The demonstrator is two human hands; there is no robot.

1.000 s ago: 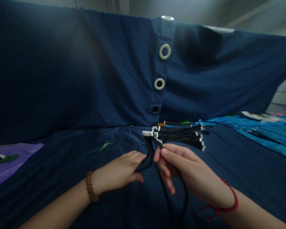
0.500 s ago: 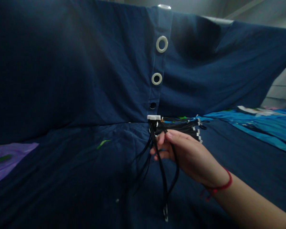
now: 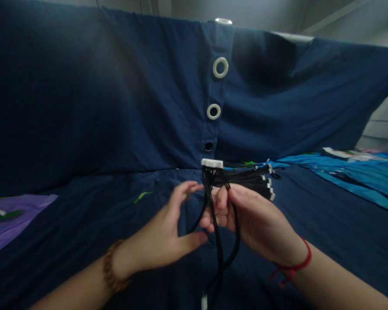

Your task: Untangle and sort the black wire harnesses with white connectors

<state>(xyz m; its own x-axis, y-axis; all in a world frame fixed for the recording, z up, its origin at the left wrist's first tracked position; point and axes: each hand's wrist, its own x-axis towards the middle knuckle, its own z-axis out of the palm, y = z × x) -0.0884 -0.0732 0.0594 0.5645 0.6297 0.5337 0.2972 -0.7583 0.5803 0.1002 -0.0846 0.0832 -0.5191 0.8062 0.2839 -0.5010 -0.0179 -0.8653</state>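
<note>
Above dark cloth (image 3: pixel 84 224), right hand (image 3: pixel 252 219) pinches cable (image 3: pixel 217 224).

Two hands (image 3: pixel 213 224), three grommets (image 3: pixel 220 67)

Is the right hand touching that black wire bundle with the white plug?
Touching. The head view shows the right hand pinching the black wire bundle just below its white plug.

Open cloth (image 3: pixel 84 241) left of hands; cable pile (image 3: pixel 248 178) blocks behind.
</note>
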